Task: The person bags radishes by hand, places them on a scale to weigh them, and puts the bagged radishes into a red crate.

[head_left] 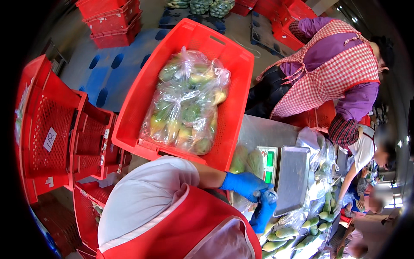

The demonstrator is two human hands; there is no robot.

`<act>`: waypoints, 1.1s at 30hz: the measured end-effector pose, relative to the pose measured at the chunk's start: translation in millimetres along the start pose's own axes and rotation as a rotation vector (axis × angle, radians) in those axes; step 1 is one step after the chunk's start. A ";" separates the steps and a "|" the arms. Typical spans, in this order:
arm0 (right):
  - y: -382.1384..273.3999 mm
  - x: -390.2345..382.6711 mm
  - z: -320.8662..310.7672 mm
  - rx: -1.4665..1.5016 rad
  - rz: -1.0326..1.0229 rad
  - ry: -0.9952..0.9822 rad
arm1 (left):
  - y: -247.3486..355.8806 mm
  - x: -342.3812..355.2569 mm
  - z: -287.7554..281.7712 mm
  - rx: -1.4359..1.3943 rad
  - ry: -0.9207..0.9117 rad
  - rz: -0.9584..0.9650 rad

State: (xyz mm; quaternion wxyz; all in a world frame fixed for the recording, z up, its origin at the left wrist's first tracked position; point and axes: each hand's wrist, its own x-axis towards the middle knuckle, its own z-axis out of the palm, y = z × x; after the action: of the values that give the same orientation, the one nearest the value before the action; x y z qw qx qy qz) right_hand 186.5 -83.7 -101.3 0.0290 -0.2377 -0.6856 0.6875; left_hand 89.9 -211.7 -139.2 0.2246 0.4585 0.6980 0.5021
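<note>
My left hand and my right hand, both in blue gloves, meet just left of a metal scale tray. Their fingers close on a small crumpled piece of clear plastic. The scale's display shows behind them. Green, elongated vegetables in clear bags lie beside the scale, and loose ones lie below it. Above my left arm, a red crate holds several knotted bags of pale green vegetables.
Stacked red crates stand at left, others at the back. A blue pallet lies on the floor. A co-worker in a checked apron bends at upper right; other people work farther right. A steel table runs under the scale.
</note>
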 end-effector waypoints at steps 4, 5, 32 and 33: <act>20.2 -19.0 -12.3 0.064 -0.174 0.032 | -9.5 -0.7 21.8 0.146 -0.036 -0.060; 23.3 -22.6 -11.9 0.076 -0.213 0.056 | -10.4 2.2 25.5 0.146 -0.065 -0.096; 64.3 -6.3 -63.6 0.188 -0.212 0.323 | -116.8 -136.0 -149.0 -0.504 0.674 -0.516; 66.2 -2.7 -62.7 0.184 -0.194 0.311 | -151.1 -141.6 -139.9 -0.546 0.541 -0.530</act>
State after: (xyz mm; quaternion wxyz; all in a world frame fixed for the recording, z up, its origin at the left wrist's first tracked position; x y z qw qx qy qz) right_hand 230.8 -30.3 -160.6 0.2221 -0.2704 -0.6267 0.6963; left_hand -13.3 -414.8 -241.8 0.2675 0.0412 0.6667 0.6945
